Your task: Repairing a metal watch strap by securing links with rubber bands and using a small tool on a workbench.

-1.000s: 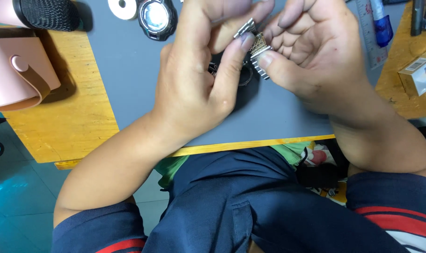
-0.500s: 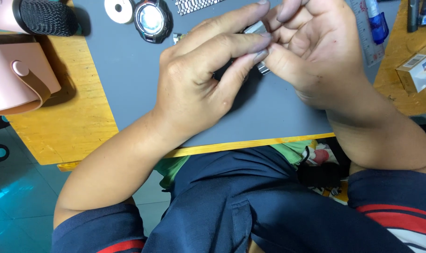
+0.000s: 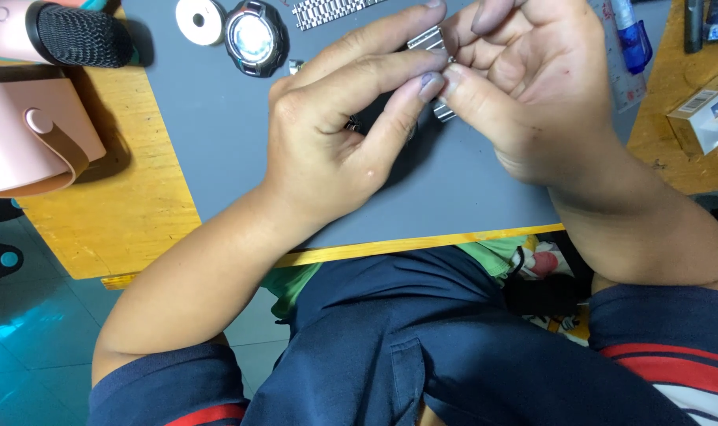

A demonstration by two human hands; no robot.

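Two bare hands meet over a grey mat on a yellow wooden table, and both pinch one small piece of silver metal watch band. The left hand reaches in with its long fingers stretched toward the piece, and its fingertips press on it. The right hand curls around from the other side, thumb pushed against the same piece, so the fingers of both hands are closed tight on it. Only little bits of the band show, one above the thumb and one below; the rest is hidden by the fingers. The piece is held up just above the mat, not lying on it. Half a second ago the hands sat a bit lower and the band showed less. Now a watch case with a round shiny glass, a white disc beside it and a second strip of metal band lie at the top edge of the mat. A pink pouch rests on the table to the left.
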